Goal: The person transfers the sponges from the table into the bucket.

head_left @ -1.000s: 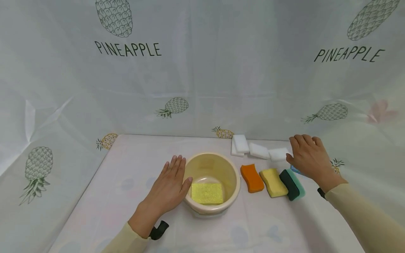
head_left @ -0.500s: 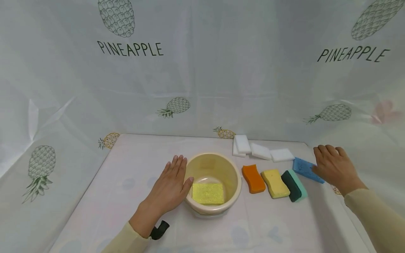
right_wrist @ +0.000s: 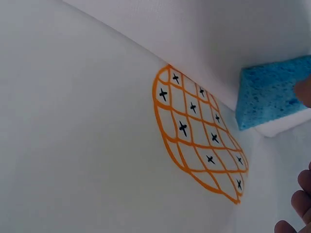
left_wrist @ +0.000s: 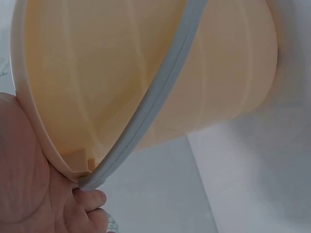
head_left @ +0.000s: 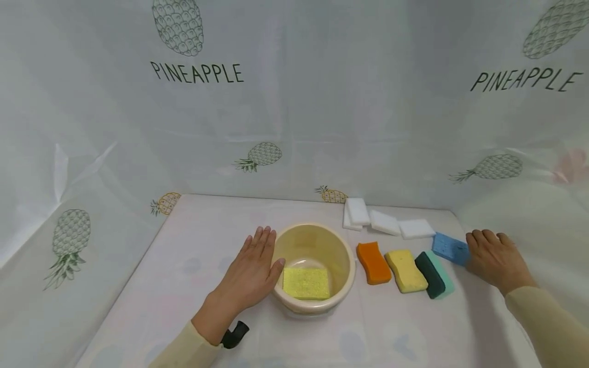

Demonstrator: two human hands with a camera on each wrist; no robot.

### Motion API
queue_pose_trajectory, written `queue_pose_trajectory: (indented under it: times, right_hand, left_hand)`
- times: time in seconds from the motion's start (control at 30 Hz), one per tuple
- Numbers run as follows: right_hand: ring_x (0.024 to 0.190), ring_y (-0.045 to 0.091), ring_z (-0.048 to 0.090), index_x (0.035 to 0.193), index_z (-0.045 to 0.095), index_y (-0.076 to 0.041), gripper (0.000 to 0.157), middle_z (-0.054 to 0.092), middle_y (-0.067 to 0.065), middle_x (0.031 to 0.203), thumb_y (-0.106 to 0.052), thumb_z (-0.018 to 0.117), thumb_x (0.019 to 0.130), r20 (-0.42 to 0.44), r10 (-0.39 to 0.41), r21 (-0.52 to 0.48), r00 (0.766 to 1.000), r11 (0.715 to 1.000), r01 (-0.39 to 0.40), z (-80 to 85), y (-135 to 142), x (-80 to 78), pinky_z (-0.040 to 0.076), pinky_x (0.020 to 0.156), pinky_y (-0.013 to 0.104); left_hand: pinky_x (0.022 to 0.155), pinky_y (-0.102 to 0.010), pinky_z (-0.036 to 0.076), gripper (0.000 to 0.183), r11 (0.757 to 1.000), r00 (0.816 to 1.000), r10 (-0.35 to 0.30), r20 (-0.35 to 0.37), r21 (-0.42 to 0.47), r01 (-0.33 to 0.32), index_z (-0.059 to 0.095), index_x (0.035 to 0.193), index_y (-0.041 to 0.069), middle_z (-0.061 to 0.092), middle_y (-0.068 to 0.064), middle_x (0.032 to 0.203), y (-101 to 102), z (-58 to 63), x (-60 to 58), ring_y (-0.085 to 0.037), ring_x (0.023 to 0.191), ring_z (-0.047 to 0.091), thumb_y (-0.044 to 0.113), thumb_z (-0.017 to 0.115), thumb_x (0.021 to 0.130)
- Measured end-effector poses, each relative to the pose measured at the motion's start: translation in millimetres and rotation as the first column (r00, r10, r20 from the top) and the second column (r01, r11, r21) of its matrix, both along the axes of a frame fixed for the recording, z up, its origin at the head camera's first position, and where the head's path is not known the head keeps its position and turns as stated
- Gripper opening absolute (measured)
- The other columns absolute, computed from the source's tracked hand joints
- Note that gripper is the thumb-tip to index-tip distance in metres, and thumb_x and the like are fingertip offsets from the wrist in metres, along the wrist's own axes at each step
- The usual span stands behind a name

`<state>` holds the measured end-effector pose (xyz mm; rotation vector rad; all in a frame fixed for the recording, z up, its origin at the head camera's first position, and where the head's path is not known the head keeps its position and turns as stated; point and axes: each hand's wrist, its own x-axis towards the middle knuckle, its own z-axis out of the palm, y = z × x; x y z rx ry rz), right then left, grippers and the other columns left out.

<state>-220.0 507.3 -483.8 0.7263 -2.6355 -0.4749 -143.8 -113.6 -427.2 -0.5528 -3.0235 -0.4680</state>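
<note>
My left hand (head_left: 248, 271), fingers straight, rests against the left rim of a cream bucket (head_left: 348, 255). In the left wrist view, the bucket's grey handle (left_wrist: 146, 107) hangs across its side, and the palm is against the rim. A yellow sponge (head_left: 306, 283) lies inside the bucket. At the far right, my right hand (head_left: 497, 259) is over the right end of a blue sponge (head_left: 448, 249). The right wrist view shows the thumb (right_wrist: 304, 91) in front of this sponge and the loosely bent fingers (right_wrist: 302, 201) apart from it.
Right of the bucket lie an orange sponge (head_left: 374, 262), a pale yellow sponge (head_left: 406, 271) and a dark green and teal sponge (head_left: 434, 275). Several white sponges (head_left: 385, 223) lie along the back edge. A pineapple-print sheet (head_left: 322, 102) hangs behind the table.
My right hand has moved right and toward me from above the back right, baring the blue sponge, and is now lower at its right end. The left hand stays on the bucket rim.
</note>
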Motion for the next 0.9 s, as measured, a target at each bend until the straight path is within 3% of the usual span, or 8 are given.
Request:
queue_pose_trajectory:
  times: [0.07, 0.2, 0.5, 0.73, 0.9]
  right_hand:
    - [0.094, 0.042, 0.053, 0.107, 0.051, 0.010, 0.046, 0.056, 0.024, 0.099, -0.011, 0.073, 0.073, 0.012, -0.016, 0.002, 1.000, 1.000, 0.016, -3.2, 0.0, -0.9, 0.047, 0.080, 0.059]
    - [0.093, 0.042, 0.052, 0.107, 0.051, 0.011, 0.037, 0.056, 0.024, 0.099, -0.006, 0.067, 0.078, 0.042, -0.051, 0.010, 0.998, 0.999, 0.050, -11.0, 2.4, -3.4, 0.047, 0.080, 0.060]
    - [0.113, 0.050, 0.054, 0.125, 0.057, 0.017, 0.063, 0.061, 0.033, 0.122, -0.019, 0.081, 0.079, 0.142, -0.146, 0.058, 0.979, 0.989, 0.139, -19.5, 4.9, -5.7, 0.045, 0.093, 0.067]
    - [0.111, 0.050, 0.056, 0.124, 0.059, 0.017, 0.063, 0.063, 0.032, 0.119, -0.025, 0.079, 0.081, 0.179, -0.162, 0.036, 0.970, 0.987, 0.158, -26.6, 8.8, -13.2, 0.046, 0.093, 0.069]
    - [0.113, 0.052, 0.056, 0.123, 0.060, 0.017, 0.061, 0.064, 0.032, 0.120, -0.027, 0.077, 0.085, 0.244, -0.210, 0.037, 0.947, 0.978, 0.207, -26.8, 10.6, -17.1, 0.044, 0.095, 0.072]
  left_hand:
    - [0.133, -0.052, 0.016, 0.072, 1.000, 1.000, 0.000, -0.006, -0.003, 0.000, 0.022, 0.166, -0.003, 0.021, -0.021, 0.174, 0.2, -0.3, -0.1, -0.034, 0.164, 0.013, 0.044, 0.039, 0.114]
    - [0.133, -0.052, 0.016, 0.071, 1.000, 1.000, 0.001, -0.011, -0.005, -0.001, 0.023, 0.165, -0.004, 0.022, -0.021, 0.174, 0.5, -0.5, -0.4, -0.034, 0.164, 0.014, 0.043, 0.039, 0.114]
    - [0.133, -0.051, 0.015, 0.071, 1.000, 1.000, 0.010, -0.006, -0.011, -0.010, 0.023, 0.166, -0.002, 0.021, -0.019, 0.174, 1.2, -1.2, -0.1, -0.033, 0.164, 0.013, 0.044, 0.038, 0.114]
    - [0.134, -0.050, 0.015, 0.071, 1.000, 1.000, 0.023, -0.002, -0.009, -0.023, 0.022, 0.167, -0.001, 0.021, -0.018, 0.175, 1.3, -0.7, 0.7, -0.032, 0.164, 0.013, 0.044, 0.037, 0.114]
    - [0.133, -0.051, 0.015, 0.071, 1.000, 1.000, 0.011, -0.007, -0.006, -0.011, 0.022, 0.167, -0.001, 0.021, -0.019, 0.174, 0.9, -0.6, 0.6, -0.033, 0.164, 0.013, 0.044, 0.036, 0.114]
